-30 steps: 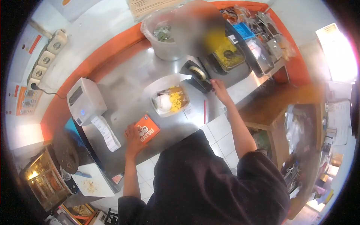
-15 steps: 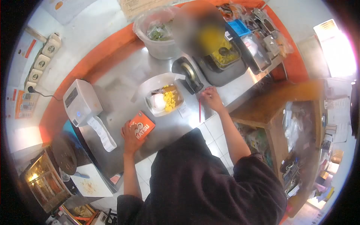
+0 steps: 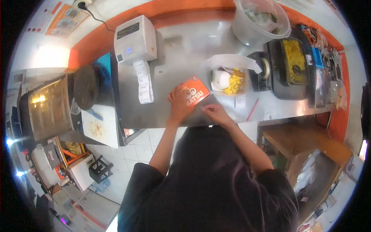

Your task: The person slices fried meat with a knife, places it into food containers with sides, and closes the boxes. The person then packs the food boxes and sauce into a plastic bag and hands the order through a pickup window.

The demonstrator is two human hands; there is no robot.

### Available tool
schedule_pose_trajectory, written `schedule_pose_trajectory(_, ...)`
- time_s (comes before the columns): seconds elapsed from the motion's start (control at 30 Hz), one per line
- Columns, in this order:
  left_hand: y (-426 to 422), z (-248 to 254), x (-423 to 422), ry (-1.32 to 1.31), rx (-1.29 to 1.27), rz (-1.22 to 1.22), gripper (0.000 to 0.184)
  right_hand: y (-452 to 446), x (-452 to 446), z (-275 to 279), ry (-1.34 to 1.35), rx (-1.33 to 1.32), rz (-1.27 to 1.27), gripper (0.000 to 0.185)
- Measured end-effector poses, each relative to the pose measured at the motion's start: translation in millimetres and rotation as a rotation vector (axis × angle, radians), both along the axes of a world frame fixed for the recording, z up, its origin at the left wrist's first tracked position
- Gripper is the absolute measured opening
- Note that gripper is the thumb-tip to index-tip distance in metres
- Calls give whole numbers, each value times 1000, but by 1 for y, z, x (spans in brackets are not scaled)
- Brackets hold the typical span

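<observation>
The orange box has "KATSU" printed on it in white.

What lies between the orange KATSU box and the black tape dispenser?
The open white food container, holding white and yellow food, lies between the orange box and the tape dispenser, as the head view shows.

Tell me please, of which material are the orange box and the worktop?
The orange box looks like smooth printed cardboard: flat panels and crisp edges suggest it. The worktop seems polished metal, perhaps stainless steel, from its grey sheen and blurred reflections.
</observation>
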State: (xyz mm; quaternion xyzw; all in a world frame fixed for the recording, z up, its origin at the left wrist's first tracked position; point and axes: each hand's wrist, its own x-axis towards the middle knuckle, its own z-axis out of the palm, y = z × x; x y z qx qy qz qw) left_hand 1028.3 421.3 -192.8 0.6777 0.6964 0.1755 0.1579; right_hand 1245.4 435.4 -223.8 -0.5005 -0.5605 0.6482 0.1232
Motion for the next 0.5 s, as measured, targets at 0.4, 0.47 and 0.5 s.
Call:
schedule_pose_trajectory(0.4, 0, 1, -9, -117, 31, 15, 65, 16, -38, -24, 159, 233, 149, 29)
schedule_pose_trajectory(0.47, -4, -9, -18, -88, 50, 30, 71, 22, -42, -18, 108, 228, 175, 26)
schedule_pose_trajectory(0.5, -4, -7, -23, -94, 52, 14, 71, 26, -46, -15, 65, 221, 215, 23)
